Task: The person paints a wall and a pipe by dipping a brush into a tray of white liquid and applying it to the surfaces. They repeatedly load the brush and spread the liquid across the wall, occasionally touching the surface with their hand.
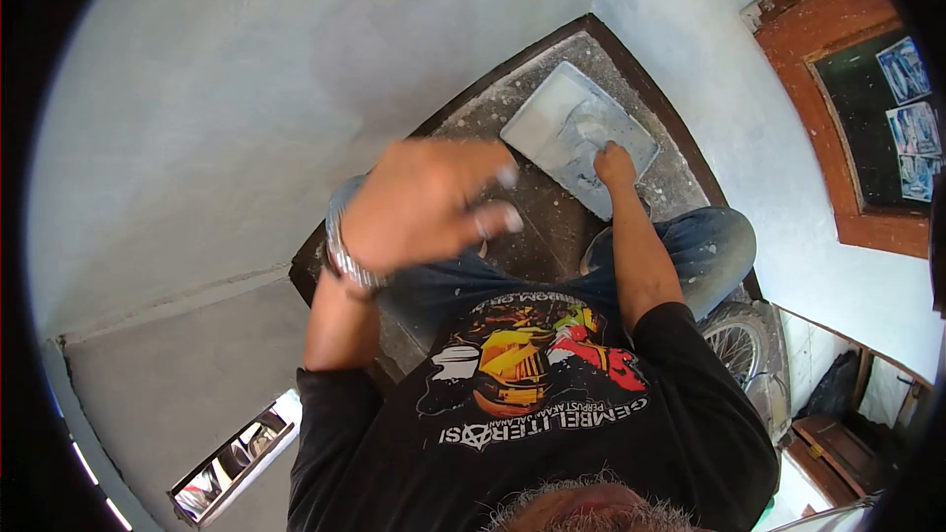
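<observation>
My left hand, with a metal watch on its wrist, is raised in front of the wall, left of the tray. It is blurred; thumb and fingers are apart, white stuff is on their tips, and nothing shows between them. My right hand is closed over the right part of a shallow light tray. What its fingers grip is hidden. Wet white-grey paste is spread in the tray beside the hand. The tray rests on a speckled dark ledge in the corner.
Pale walls meet behind the tray. My bent knees flank the ledge. At right are a wooden frame with pictures, a bicycle wheel and a brown wooden piece. A narrow opening is at lower left.
</observation>
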Demonstrator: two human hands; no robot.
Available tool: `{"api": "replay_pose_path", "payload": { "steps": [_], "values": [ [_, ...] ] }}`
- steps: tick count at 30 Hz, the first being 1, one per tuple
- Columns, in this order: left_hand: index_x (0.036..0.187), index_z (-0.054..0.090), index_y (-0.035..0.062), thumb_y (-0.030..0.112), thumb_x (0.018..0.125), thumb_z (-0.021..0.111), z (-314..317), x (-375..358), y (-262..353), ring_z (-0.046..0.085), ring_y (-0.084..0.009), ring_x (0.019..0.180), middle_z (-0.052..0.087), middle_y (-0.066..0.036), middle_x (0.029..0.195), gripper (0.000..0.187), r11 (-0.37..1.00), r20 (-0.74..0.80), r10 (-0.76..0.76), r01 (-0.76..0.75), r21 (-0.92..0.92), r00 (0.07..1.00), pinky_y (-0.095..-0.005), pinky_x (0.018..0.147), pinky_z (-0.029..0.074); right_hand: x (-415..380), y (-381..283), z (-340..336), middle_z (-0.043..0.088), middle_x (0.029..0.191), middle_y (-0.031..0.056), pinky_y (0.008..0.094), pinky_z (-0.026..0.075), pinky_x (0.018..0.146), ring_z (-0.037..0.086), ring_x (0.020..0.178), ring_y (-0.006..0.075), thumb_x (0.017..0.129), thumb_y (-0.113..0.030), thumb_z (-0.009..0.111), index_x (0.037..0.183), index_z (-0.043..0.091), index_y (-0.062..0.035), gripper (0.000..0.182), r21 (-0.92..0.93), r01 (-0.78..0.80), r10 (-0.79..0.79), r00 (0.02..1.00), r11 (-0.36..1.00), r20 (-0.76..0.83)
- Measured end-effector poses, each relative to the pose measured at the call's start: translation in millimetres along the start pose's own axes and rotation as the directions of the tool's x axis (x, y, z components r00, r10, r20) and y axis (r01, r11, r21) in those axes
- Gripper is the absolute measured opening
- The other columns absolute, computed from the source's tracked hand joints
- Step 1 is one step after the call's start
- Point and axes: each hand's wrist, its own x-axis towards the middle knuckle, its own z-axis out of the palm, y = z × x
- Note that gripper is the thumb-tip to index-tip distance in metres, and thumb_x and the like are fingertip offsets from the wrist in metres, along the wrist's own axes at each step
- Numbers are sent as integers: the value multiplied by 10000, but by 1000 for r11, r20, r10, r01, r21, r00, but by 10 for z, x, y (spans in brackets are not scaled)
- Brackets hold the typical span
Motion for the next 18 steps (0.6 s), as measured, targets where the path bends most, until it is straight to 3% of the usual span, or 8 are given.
{"api": "replay_pose_path", "payload": {
  "steps": [1,6,9,12,18],
  "values": [
    [916,612,70,335,758,754,-32,66,-214,572,-278,590,580,-91,659,340,986,78,-168,167,19,983,-372,547,436,62,-88,-10,645,1070,258,504,483,884,617,1021,412,876,-272,523,1069,619,-11,338,-2,-3,3,1000,1000,-8],
    [1034,603,68,345,776,738,338,269,-1232,630,-309,708,637,-127,759,402,901,30,-422,415,124,906,-394,623,465,308,-393,-205,649,1073,244,488,491,877,621,1017,406,882,-286,533,1067,623,-30,328,-46,-6,4,999,999,-36],
    [1095,586,70,338,780,735,446,218,-1219,636,-327,767,655,-135,812,439,918,87,-342,313,243,936,-413,667,475,427,-343,-219,648,1087,243,477,494,883,624,1021,398,880,-290,553,1118,624,-37,354,-75,-34,34,999,997,-4],
    [1127,578,76,331,779,732,342,437,-1089,638,-341,804,660,-131,840,458,934,115,-355,345,95,928,-422,685,481,337,-289,-245,644,1105,241,467,496,885,623,1032,388,875,-295,575,1177,618,-47,394,-61,6,-10,998,998,-62],
    [1137,578,85,326,785,724,294,657,-1094,642,-347,834,663,-135,858,451,953,53,-299,295,65,953,-425,689,482,347,-145,-151,640,1108,248,463,496,888,618,1043,386,877,-298,578,1184,630,-56,394,-123,24,-15,997,992,72]
  ]
}}
